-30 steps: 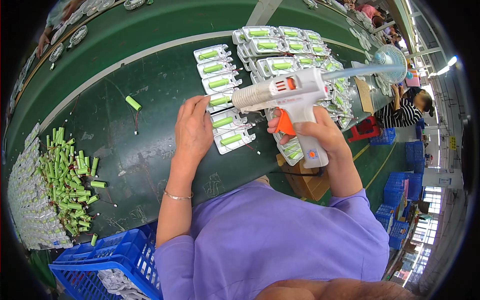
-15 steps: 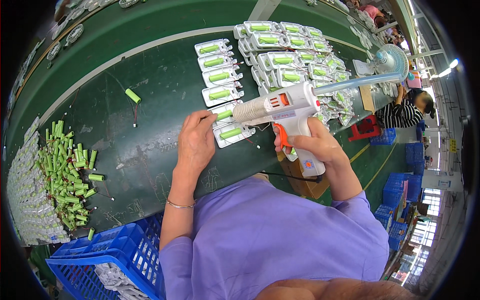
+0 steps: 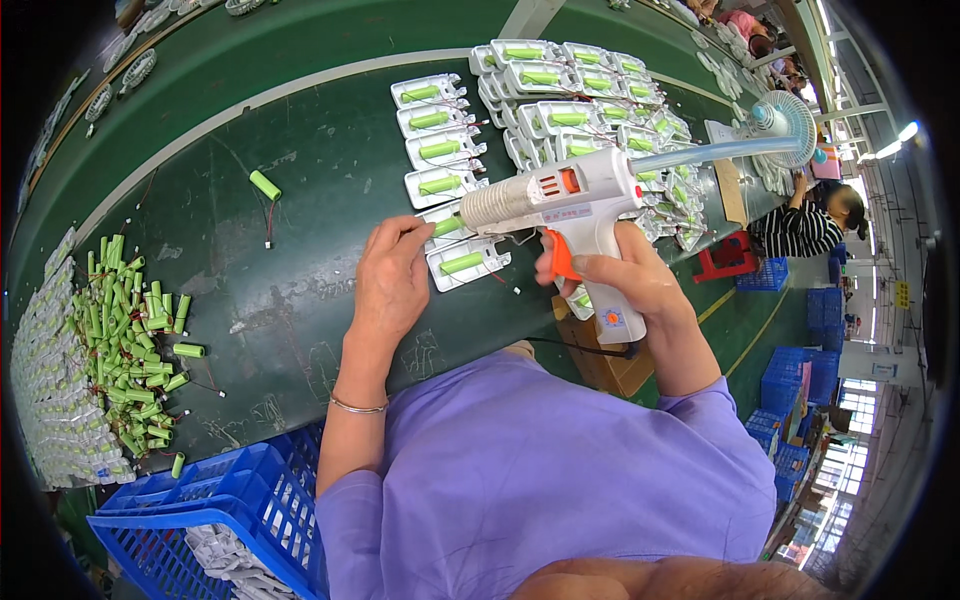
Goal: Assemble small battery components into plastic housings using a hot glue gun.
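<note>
I hold a white glue gun [image 3: 570,205] in my right hand [image 3: 625,280], fingers wrapped tight round its grip, forefinger on the orange trigger; its nozzle points left over a white tray [image 3: 462,262] with a green cell in it, near the table's [image 3: 300,120] front edge. My left hand [image 3: 392,275] pinches that tray's end. More trays [image 3: 560,100] lie stacked beyond. Loose green cells [image 3: 125,330] pile at my left, above a blue crate [image 3: 220,520].

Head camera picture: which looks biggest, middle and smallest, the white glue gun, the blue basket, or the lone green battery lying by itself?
1. Blue basket, though it is cut off by the picture's edge.
2. White glue gun.
3. Lone green battery, clearly smallest.
Basket and gun sit nearer the camera, so their order is unsure.
</note>
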The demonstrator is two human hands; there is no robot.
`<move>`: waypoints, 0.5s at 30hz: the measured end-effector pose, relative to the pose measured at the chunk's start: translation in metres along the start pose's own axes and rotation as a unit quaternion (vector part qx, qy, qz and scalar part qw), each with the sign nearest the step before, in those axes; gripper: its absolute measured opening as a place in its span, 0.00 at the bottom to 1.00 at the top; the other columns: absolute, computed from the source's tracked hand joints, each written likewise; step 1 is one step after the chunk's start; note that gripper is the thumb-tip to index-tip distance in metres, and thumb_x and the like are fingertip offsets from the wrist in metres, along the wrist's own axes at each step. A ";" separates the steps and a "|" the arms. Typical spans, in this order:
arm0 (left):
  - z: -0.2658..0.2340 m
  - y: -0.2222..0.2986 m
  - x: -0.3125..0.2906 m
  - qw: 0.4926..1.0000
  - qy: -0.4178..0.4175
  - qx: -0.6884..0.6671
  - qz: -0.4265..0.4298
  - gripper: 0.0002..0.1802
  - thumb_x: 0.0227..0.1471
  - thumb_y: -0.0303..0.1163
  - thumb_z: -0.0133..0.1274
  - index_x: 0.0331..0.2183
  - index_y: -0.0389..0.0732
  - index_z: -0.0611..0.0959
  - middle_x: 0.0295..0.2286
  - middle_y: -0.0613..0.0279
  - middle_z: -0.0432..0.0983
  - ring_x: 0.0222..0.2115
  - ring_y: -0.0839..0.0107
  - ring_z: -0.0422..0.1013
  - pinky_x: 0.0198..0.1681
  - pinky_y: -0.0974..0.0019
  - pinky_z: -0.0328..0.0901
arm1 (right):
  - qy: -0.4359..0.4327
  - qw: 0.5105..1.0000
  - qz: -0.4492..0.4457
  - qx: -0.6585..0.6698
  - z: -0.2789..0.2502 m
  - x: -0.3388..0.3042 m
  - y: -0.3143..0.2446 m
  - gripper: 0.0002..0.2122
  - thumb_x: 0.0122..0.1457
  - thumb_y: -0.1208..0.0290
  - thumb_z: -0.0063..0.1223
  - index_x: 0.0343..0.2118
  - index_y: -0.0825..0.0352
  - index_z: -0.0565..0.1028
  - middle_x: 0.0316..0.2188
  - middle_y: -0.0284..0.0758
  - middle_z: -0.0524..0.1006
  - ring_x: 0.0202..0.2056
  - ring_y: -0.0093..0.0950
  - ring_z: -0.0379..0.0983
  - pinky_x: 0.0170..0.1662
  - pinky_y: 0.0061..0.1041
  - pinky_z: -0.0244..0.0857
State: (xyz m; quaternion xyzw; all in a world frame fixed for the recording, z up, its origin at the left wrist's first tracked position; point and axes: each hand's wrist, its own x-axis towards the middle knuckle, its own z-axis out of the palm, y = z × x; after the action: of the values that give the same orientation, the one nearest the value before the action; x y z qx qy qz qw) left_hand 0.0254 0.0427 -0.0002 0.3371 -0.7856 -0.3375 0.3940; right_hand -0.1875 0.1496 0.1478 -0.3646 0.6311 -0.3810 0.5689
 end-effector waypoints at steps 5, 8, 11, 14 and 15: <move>0.003 0.002 0.000 1.000 0.004 0.003 -0.002 0.15 0.44 0.14 0.50 0.37 0.31 0.81 0.37 0.53 0.74 0.37 0.55 0.71 0.41 0.58 0.67 | 0.006 1.000 -0.022 0.001 0.006 -0.001 0.001 0.23 0.49 0.70 0.52 0.48 0.79 0.68 0.38 0.46 0.78 0.41 0.35 0.76 0.38 0.30 0.72; 0.005 0.003 0.002 1.000 0.007 0.023 0.000 0.15 0.44 0.14 0.49 0.37 0.31 0.81 0.37 0.52 0.74 0.38 0.55 0.71 0.42 0.58 0.67 | -0.012 1.000 0.002 -0.005 0.000 -0.004 0.000 0.18 0.52 0.74 0.51 0.46 0.77 0.70 0.38 0.43 0.78 0.40 0.30 0.76 0.37 0.27 0.72; 0.007 0.003 0.002 1.000 0.008 0.027 -0.009 0.14 0.44 0.15 0.50 0.37 0.31 0.81 0.37 0.53 0.74 0.38 0.55 0.71 0.42 0.57 0.67 | -0.038 0.999 -0.008 0.030 -0.005 -0.015 0.000 0.20 0.51 0.74 0.51 0.47 0.78 0.69 0.39 0.44 0.77 0.41 0.31 0.75 0.39 0.29 0.72; 0.007 0.009 0.003 0.999 0.016 0.043 0.008 0.12 0.49 0.17 0.49 0.38 0.33 0.81 0.37 0.52 0.74 0.37 0.55 0.72 0.41 0.61 0.67 | -0.038 0.996 -0.046 0.067 -0.004 -0.029 0.001 0.21 0.50 0.74 0.51 0.48 0.79 0.69 0.40 0.46 0.77 0.42 0.33 0.75 0.41 0.30 0.72; 0.006 0.014 0.002 0.999 0.044 0.024 0.003 0.13 0.47 0.16 0.50 0.38 0.34 0.81 0.37 0.52 0.74 0.37 0.55 0.71 0.41 0.59 0.67 | -0.037 0.996 -0.047 0.068 -0.004 -0.034 0.003 0.21 0.50 0.74 0.51 0.48 0.79 0.69 0.40 0.46 0.77 0.42 0.33 0.75 0.41 0.30 0.72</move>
State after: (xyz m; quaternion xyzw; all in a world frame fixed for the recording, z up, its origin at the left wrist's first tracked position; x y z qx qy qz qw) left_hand 0.0161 0.0505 0.0091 0.3584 -0.7766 -0.3018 0.4211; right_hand -0.1887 0.1813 0.1599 -0.3679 0.5644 -0.4356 0.5970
